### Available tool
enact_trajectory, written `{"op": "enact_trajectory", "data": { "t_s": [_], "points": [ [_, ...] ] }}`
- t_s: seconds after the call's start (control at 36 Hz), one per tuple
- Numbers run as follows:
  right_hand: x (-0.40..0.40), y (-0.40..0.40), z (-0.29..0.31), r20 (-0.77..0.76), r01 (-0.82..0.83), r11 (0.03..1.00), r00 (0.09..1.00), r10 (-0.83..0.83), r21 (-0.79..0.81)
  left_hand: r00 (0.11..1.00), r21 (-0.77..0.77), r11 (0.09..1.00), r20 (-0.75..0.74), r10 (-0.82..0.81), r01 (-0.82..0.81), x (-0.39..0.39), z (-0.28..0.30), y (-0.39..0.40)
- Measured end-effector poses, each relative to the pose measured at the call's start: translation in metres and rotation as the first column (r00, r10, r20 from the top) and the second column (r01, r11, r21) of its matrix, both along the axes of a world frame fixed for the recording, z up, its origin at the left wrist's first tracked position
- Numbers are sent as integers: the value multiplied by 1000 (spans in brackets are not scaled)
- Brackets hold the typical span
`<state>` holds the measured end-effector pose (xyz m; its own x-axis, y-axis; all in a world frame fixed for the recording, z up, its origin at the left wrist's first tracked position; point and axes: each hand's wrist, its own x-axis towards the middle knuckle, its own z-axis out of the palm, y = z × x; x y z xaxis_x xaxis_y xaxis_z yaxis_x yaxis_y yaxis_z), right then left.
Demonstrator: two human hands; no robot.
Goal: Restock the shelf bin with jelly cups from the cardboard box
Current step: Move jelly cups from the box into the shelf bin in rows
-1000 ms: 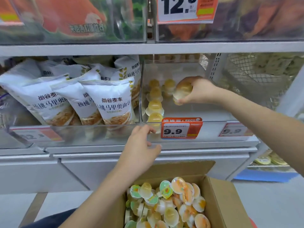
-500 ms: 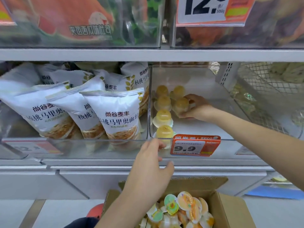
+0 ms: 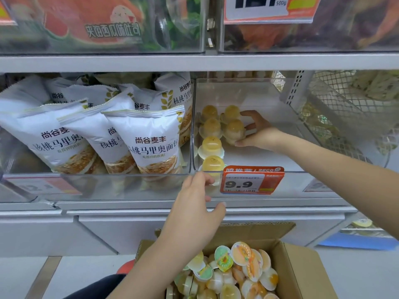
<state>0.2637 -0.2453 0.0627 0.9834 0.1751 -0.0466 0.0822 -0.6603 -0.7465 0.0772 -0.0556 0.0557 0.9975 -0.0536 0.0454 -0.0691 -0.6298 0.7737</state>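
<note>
Right hand [image 3: 262, 134], centre right of frame, grips a jelly cup [image 3: 234, 131] dome-up inside the clear shelf bin [image 3: 269, 100], seating it beside the existing rows. Left hand [image 3: 194, 203], fingers relaxed, touches the bin front, apparently steadying it. Cardboard box [image 3: 302, 268] remains well stocked below.

The open brown cardboard box [image 3: 302, 268] of foil-lidded jelly cups [image 3: 241, 253] is cut off by the bottom edge. At centre, the red-and-white price tag [image 3: 251, 180] hides part of the frontmost yellow domed jelly cup [image 3: 212, 164]. The small print under its "9.9" is blurred. At lower left, a faded tag [image 3: 43, 186] behind clear plastic is unreadable.
</note>
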Motion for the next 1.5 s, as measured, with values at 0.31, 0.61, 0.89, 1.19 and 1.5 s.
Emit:
{"op": "enact_trajectory", "data": {
  "t_s": [0.31,0.61,0.89,1.19,1.5],
  "points": [
    [-146,-42,42,364,-83,995,930,57,56,1000,-18,1000,12,-17,17,-15,-24,8],
    [-260,-49,-121,44,-324,909,937,347,-261,922,264,939,-370,-111,219,-64,-154,25],
    [-260,10,-243,-345,-393,899,885,312,-195,753,208,975,-630,192,-75,-89,-255,25],
    [-247,93,-322,-369,112,985,917,-152,-129,761,120,948,-570,310,-296,-79,-311,27],
    [-246,112,-338,-228,322,937,910,-347,-138,751,54,891,-516,411,-450,-78,-321,29]
  ]
}}
